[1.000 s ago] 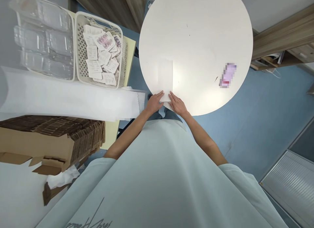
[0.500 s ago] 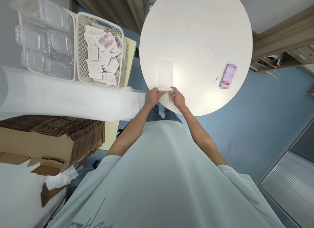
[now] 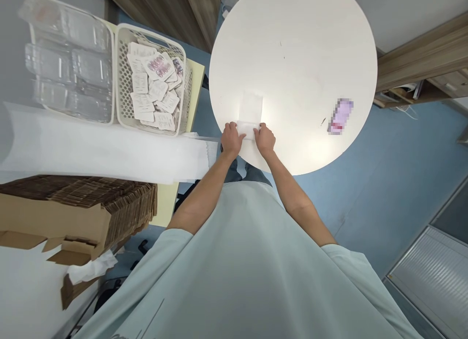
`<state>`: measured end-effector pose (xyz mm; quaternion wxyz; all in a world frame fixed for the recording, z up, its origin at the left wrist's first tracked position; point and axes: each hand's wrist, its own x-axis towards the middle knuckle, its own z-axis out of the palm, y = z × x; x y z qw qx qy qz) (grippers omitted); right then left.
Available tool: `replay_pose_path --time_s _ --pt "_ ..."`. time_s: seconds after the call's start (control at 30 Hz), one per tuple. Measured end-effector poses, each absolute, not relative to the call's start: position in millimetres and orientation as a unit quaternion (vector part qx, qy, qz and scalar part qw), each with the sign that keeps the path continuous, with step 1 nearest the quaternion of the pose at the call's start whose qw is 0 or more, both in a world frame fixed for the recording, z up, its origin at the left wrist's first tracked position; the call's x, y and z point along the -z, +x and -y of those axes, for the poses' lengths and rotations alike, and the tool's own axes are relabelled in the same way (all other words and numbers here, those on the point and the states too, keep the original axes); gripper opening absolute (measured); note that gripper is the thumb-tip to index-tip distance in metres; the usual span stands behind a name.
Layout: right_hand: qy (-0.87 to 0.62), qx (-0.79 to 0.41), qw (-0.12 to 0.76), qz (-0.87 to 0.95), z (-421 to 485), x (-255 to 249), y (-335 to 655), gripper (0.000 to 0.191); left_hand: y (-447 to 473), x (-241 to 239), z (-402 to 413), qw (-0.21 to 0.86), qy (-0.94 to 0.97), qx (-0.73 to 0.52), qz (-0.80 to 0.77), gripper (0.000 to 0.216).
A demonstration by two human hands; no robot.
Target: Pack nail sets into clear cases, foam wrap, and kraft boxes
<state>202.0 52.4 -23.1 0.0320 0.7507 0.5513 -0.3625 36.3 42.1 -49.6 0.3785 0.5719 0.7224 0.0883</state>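
Observation:
A thin, whitish, translucent sheet [image 3: 251, 106] lies flat near the front left edge of the round white table [image 3: 292, 51]. Its near end is folded into a small flat packet [image 3: 247, 130]; whatever is inside, if anything, is hidden. My left hand [image 3: 232, 138] grips the packet's left edge, with fingers curled at the far side and thumb on the near part. Gripping the right edge is my right hand [image 3: 264, 138], its thumb and fingers closed there. The unfolded part of the sheet stretches away from me beyond both hands.
Left of the table, a white basket [image 3: 121, 81] holds many blister-pack cards [image 3: 159, 66]. Beside it stands another basket of clear plastic containers [image 3: 89, 68]. Long white sheets [image 3: 109, 146] and flattened cardboard [image 3: 127, 202] lie nearer. A pixelated purple item [image 3: 341, 116] rests on the table's right.
The folded piece, earlier raised edge-on between my fingers, now lies flatter on the sheet. Both hands have turned over it, and the sheet has shifted slightly right.

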Motion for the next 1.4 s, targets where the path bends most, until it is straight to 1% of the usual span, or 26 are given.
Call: replay_pose_path --time_s 0.07,0.17,0.23,0.3,0.37,0.43,0.5,0.7,0.87,1.0,1.1,1.23,1.4 --pt "0.753 0.340 0.029 -0.563 -55.8 22.4 199.0 0.049 37.2 51.8 -46.9 0.370 0.630 -0.108 -0.674 0.057" --pt "0.721 0.298 -0.008 -0.626 -57.1 23.0 197.9 0.046 34.7 55.6 -56.0 0.379 0.709 -0.094 -0.587 0.056" --pt "0.674 0.300 -0.026 -0.674 -54.8 24.1 198.9 0.047 30.3 57.8 -60.9 0.393 0.733 -0.071 -0.550 0.059" --pt "0.632 0.317 -0.023 -0.707 -49.2 25.1 201.1 0.049 24.7 58.2 -61.8 0.402 0.746 -0.059 -0.527 0.063" --pt "0.602 0.331 -0.008 -0.726 -39.6 25.7 204.8 0.051 19.1 55.4 -56.3 0.404 0.754 -0.059 -0.514 0.066" --pt "0.577 0.342 0.005 -0.741 -25.9 25.6 209.7 0.061 14.3 49.2 -44.0 0.406 0.757 -0.059 -0.508 0.068" --pt "0.560 0.352 0.013 -0.750 -9.2 24.8 215.2 0.067 10.3 40.7 -27.0 0.410 0.756 -0.050 -0.507 0.069" --pt "0.522 0.387 0.010 -0.760 37.2 19.8 230.0 0.063 4.4 22.7 16.1 0.453 0.719 -0.027 -0.527 0.077" --pt "0.524 0.398 -0.004 -0.753 41.7 17.5 236.2 0.060 1.7 19.6 22.5 0.491 0.641 -0.063 -0.587 0.071" --pt "0.549 0.383 -0.005 -0.743 22.2 13.7 230.0 0.058 -0.9 15.6 12.1 0.505 0.602 -0.083 -0.613 0.053" --pt "0.583 0.360 0.002 -0.729 0.8 10.2 221.0 0.059 2.9 15.7 -5.5 0.495 0.581 -0.087 -0.640 0.039" --pt "0.626 0.331 0.041 -0.705 -29.5 10.6 209.4 0.060 14.3 20.5 -32.2 0.458 0.549 -0.043 -0.698 0.040" --pt "0.653 0.308 0.026 -0.691 -59.1 18.7 199.9 0.050 26.0 21.7 -45.7 0.443 0.512 -0.018 -0.736 0.032"
